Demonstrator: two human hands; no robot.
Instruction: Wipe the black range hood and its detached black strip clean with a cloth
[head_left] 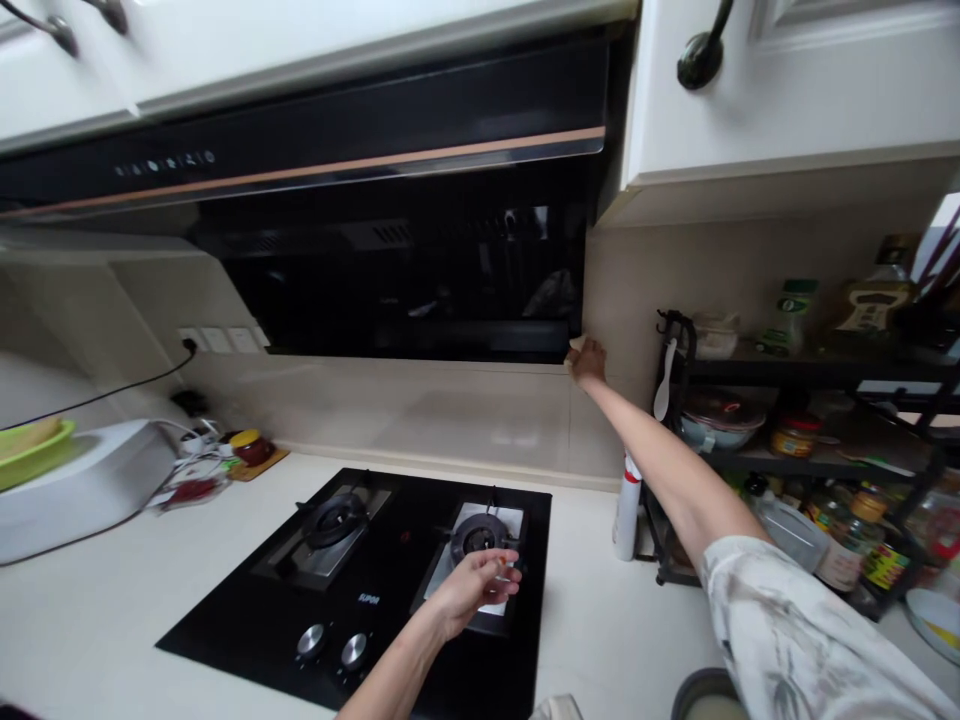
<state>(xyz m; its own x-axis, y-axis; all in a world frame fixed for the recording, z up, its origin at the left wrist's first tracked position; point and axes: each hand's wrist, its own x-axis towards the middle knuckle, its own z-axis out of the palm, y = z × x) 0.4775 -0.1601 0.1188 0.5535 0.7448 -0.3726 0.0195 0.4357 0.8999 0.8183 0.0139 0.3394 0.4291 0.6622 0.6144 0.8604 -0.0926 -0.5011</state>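
My right hand (589,362) is raised to the lower right corner of the black range hood (390,270). Its fingers are closed around a small pale piece, perhaps a cloth or sponge, pressed at the hood's edge; most of it is hidden by the hand. Lower down, my left hand (478,588) hovers over the right burner (480,535) of the black gas cooktop (405,620). Its fingers are loosely curled and apart, with no clear object held. A tiny orange spot shows at the fingertips, too small to make out.
A black rack (817,372) with jars and bottles stands at the right, beside a white spray can (627,510). A pot (705,695) sits at the front edge. At the left are a white appliance (90,480) and a jar (251,447). White cabinets (810,100) hang overhead.
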